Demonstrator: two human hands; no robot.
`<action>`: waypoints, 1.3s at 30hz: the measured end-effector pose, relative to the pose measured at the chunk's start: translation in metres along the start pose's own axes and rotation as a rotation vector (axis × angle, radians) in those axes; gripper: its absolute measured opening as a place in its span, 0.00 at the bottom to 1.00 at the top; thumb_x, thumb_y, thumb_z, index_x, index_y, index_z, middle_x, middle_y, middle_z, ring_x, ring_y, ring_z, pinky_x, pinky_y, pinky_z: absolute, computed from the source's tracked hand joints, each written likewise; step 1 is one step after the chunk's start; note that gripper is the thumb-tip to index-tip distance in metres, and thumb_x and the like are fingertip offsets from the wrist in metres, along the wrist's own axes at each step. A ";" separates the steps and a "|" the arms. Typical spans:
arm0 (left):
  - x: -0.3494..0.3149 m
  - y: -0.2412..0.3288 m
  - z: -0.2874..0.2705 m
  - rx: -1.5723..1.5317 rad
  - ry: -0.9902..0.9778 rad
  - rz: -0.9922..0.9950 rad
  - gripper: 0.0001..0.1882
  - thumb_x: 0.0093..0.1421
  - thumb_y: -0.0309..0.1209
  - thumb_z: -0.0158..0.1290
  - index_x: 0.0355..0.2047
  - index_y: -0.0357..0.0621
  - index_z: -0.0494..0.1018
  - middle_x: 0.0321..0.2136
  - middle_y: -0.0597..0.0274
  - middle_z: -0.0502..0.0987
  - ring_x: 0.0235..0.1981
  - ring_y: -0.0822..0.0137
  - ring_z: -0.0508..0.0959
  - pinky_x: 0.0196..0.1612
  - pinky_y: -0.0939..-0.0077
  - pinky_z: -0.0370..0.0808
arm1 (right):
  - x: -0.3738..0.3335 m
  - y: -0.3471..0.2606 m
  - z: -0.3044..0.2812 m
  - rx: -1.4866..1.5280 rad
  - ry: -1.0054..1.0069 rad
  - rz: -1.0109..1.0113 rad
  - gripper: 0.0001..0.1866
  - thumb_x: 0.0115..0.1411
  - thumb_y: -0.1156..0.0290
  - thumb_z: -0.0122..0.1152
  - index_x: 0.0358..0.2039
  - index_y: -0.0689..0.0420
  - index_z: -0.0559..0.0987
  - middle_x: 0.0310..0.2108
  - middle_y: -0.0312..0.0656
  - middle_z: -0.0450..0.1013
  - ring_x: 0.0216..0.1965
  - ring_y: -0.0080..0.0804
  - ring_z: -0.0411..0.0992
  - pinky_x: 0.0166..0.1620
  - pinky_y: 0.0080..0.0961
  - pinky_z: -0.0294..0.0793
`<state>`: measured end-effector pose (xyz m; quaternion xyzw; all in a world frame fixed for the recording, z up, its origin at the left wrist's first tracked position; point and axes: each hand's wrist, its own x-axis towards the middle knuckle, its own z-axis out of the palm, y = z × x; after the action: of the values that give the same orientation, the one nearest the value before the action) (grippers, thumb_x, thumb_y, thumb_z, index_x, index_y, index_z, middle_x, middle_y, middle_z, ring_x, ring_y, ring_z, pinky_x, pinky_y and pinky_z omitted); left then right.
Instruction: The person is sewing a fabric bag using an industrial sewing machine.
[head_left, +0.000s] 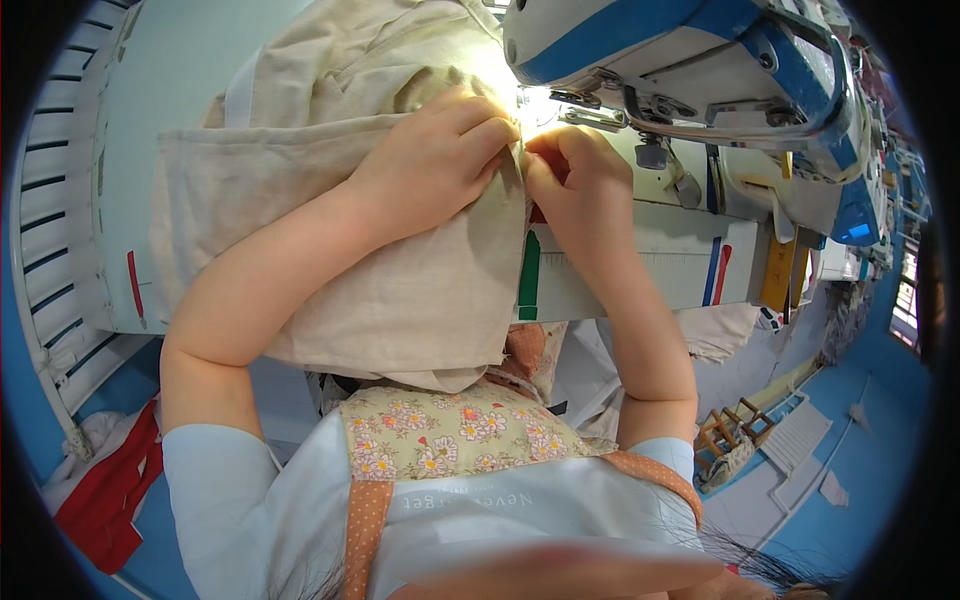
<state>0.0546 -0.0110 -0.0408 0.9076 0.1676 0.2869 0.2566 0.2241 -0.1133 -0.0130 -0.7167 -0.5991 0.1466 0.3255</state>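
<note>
Here, both hands are pinching the edge of the beige cloth (400, 290) lying on the white surface (640, 265), the left hand (430, 165) pressing it flat and the right hand (570, 185) gripping the fold beside the sewing machine (690, 60).

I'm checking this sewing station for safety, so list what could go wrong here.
1. Both the left hand and the right hand pinch the beige cloth close under the sewing machine head; fingers could get pricked.
2. Much cloth hangs off the table edge; its weight might drag the seam crooked.
</note>
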 end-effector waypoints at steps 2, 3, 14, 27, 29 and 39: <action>0.001 0.001 0.001 0.012 0.048 0.029 0.12 0.58 0.26 0.59 0.42 0.45 0.74 0.38 0.60 0.76 0.44 0.54 0.76 0.47 0.62 0.77 | 0.002 0.001 0.002 -0.052 -0.009 0.029 0.09 0.55 0.70 0.69 0.33 0.59 0.79 0.29 0.46 0.77 0.25 0.43 0.79 0.31 0.35 0.79; 0.002 0.001 0.001 0.012 0.048 0.028 0.12 0.58 0.26 0.59 0.42 0.45 0.74 0.38 0.60 0.76 0.44 0.54 0.76 0.47 0.62 0.77 | 0.003 0.003 0.003 -0.124 0.013 -0.021 0.09 0.56 0.68 0.69 0.32 0.58 0.78 0.29 0.46 0.76 0.24 0.43 0.79 0.29 0.35 0.79; 0.001 0.002 0.000 0.006 0.030 -0.012 0.09 0.58 0.27 0.58 0.40 0.45 0.75 0.38 0.60 0.77 0.45 0.56 0.77 0.46 0.62 0.77 | 0.005 0.004 0.013 -0.517 0.058 -0.119 0.13 0.55 0.62 0.67 0.30 0.58 0.76 0.29 0.45 0.75 0.24 0.43 0.77 0.27 0.36 0.79; 0.001 0.002 0.002 0.113 -0.013 0.116 0.16 0.57 0.27 0.58 0.46 0.41 0.79 0.46 0.67 0.77 0.47 0.62 0.75 0.51 0.71 0.78 | 0.012 -0.005 -0.003 0.102 0.030 0.365 0.06 0.57 0.72 0.64 0.28 0.62 0.82 0.23 0.38 0.79 0.23 0.22 0.74 0.31 0.22 0.75; 0.001 0.002 0.001 0.125 -0.017 0.113 0.20 0.54 0.23 0.61 0.49 0.47 0.78 0.49 0.72 0.77 0.47 0.62 0.77 0.48 0.70 0.79 | 0.012 -0.001 -0.001 0.086 0.030 0.353 0.06 0.57 0.72 0.64 0.28 0.62 0.82 0.24 0.38 0.79 0.23 0.22 0.74 0.31 0.22 0.75; 0.000 0.003 0.001 0.120 -0.058 0.112 0.22 0.53 0.22 0.61 0.49 0.47 0.78 0.50 0.70 0.77 0.48 0.61 0.76 0.50 0.70 0.78 | 0.010 0.006 0.009 -0.096 0.103 0.094 0.08 0.58 0.67 0.62 0.29 0.58 0.79 0.22 0.45 0.77 0.23 0.42 0.77 0.30 0.35 0.77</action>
<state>0.0554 -0.0138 -0.0399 0.9372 0.1261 0.2639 0.1899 0.2260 -0.1013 -0.0213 -0.7654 -0.5536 0.0955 0.3139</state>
